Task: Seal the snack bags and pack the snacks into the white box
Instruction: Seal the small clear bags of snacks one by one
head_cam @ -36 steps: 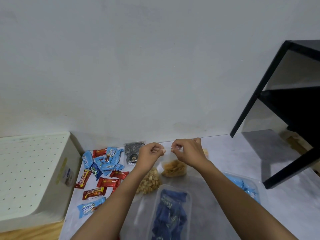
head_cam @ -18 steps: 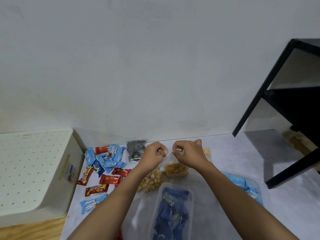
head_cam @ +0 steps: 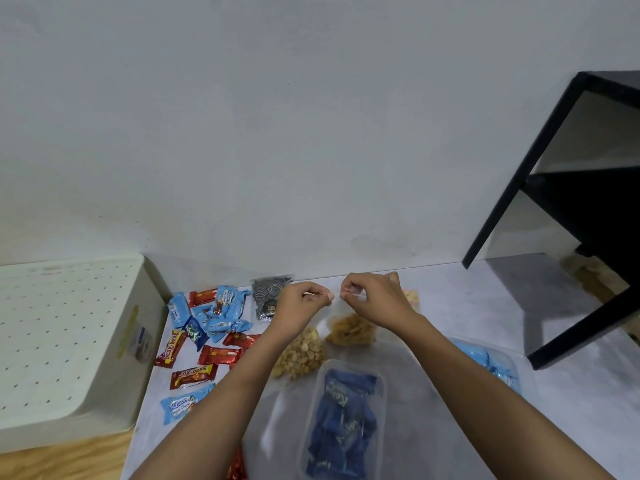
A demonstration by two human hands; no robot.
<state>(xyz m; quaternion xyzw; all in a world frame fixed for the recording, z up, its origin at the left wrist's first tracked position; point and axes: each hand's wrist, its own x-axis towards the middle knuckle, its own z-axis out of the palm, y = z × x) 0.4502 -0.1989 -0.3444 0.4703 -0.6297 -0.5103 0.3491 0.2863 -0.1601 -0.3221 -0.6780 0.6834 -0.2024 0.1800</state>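
My left hand (head_cam: 300, 304) and my right hand (head_cam: 374, 299) are held close together above the table, each pinching the top edge of a clear bag of orange-brown snacks (head_cam: 350, 330). The bag hangs below my fingers with its bottom on the table. A second clear bag of pale round snacks (head_cam: 302, 353) lies just left of it, partly under my left forearm. The white box (head_cam: 69, 344), with a dotted lid on it, stands at the far left.
Several red and blue wrapped candy bars (head_cam: 211, 327) lie between the box and my hands, with a dark patterned pouch (head_cam: 268, 296) behind them. A clear tub of dark blue packets (head_cam: 343, 417) sits near me, another tub of light blue packets (head_cam: 491, 365) to the right. A black shelf frame (head_cam: 554, 209) rises at right.
Both hands stay pinched on the bag's top edge near the same spot; the bag has shifted slightly under my fingers. The camera view has drifted a little.
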